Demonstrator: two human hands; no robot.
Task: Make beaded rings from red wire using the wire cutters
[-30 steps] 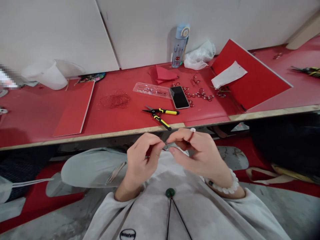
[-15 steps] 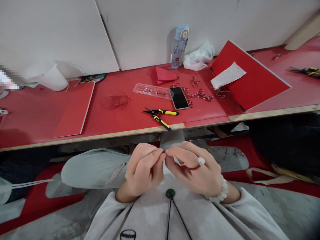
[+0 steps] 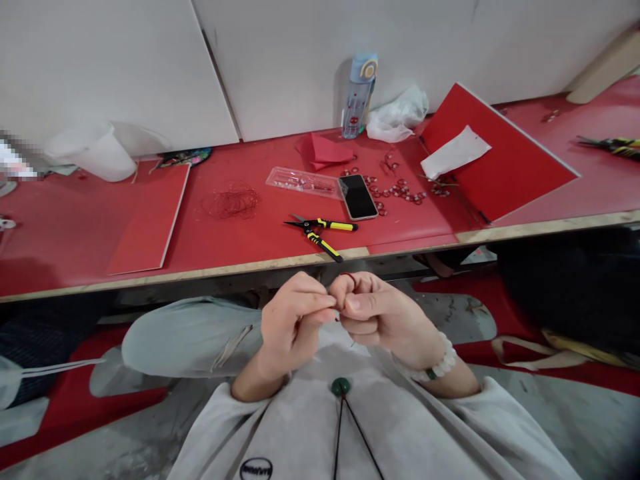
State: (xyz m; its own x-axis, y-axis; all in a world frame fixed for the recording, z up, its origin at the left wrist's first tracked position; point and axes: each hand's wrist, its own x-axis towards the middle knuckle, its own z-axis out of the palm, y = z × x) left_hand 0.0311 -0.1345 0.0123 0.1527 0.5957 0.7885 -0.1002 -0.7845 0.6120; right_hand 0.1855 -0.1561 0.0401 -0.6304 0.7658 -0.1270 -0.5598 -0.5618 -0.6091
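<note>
In front of my chest, just below the table edge, my two hands meet. My left hand (image 3: 294, 323) is closed, its thumb and index finger pinching the end of a thin red wire (image 3: 337, 319). Closed too, my right hand (image 3: 390, 317) grips the same wire between thumb and curled fingers. Most of the wire is hidden by the fingers. A red band ring (image 3: 351, 277) is on a right finger. Nearest on the table lie pliers (image 3: 323, 233) with yellow and black handles, spread apart.
On the red table (image 3: 240, 240) lie a tangle of red wire (image 3: 231, 200), a clear bead tray (image 3: 300, 181), a phone (image 3: 359, 197) and several beaded rings (image 3: 405, 191). A water bottle (image 3: 358, 100) and plastic bag (image 3: 399, 115) stand behind. Red boards (image 3: 155, 220) lean or lie on both sides.
My right hand has turned over, its thumb now facing me and its fingers curled in. My left hand has shifted slightly up and right, still pinching.
</note>
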